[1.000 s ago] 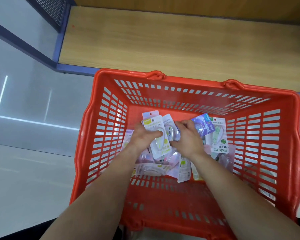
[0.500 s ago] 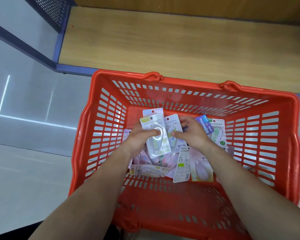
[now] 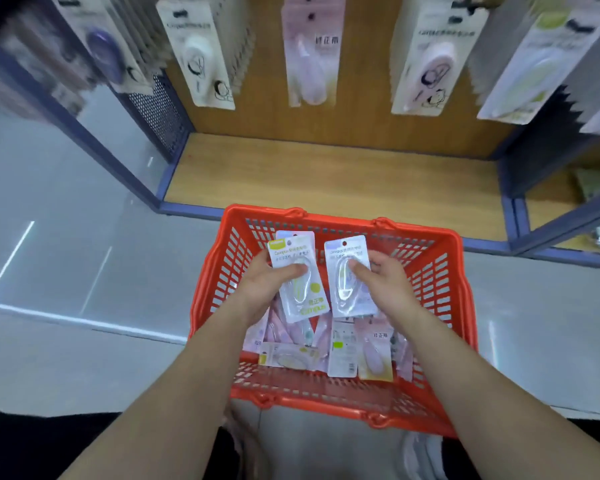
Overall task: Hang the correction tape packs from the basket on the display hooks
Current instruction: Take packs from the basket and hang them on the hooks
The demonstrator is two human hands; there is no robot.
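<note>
Two hands work over the red basket [image 3: 465, 306]. At its 11 o'clock, the left hand [image 3: 269, 289] grips a yellow-marked pack [image 3: 303, 289] with another behind it; at 1 o'clock, the right hand [image 3: 387, 282] pinches a pale pack [image 3: 343, 258]. The back pack could slip out when lifted toward the hanging rows [image 3: 309, 53] at 12 o'clock.

Single head view: close, steeply down onto basket [image 3: 439, 282], facing display shelf [image 3: 326, 181] beyond.
</note>
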